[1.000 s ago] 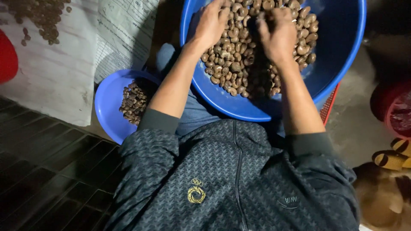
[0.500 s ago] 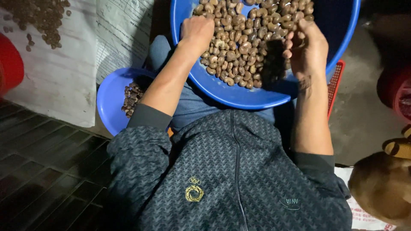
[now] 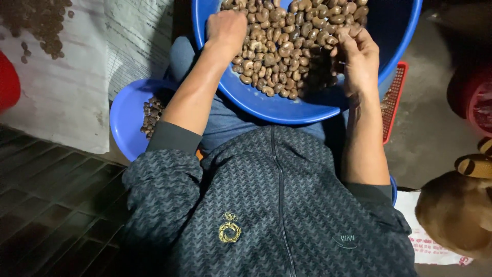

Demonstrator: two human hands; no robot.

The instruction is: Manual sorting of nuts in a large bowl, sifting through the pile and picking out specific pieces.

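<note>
Both hands on cashew nuts (image 3: 287,48), left hand (image 3: 225,28), right hand (image 3: 359,56), blue basin (image 3: 287,110)

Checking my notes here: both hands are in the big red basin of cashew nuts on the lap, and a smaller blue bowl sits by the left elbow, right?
Not quite: the head view shows the big basin is blue, not red. The rest stands.

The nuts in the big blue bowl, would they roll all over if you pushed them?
Probably they would slide and tumble more than roll: the nuts look curved and bean-shaped, not round. They lie loose in a heap, so a push from the left hand would likely shift many together. The big blue bowl has sloping walls, which should send them back down.
</note>
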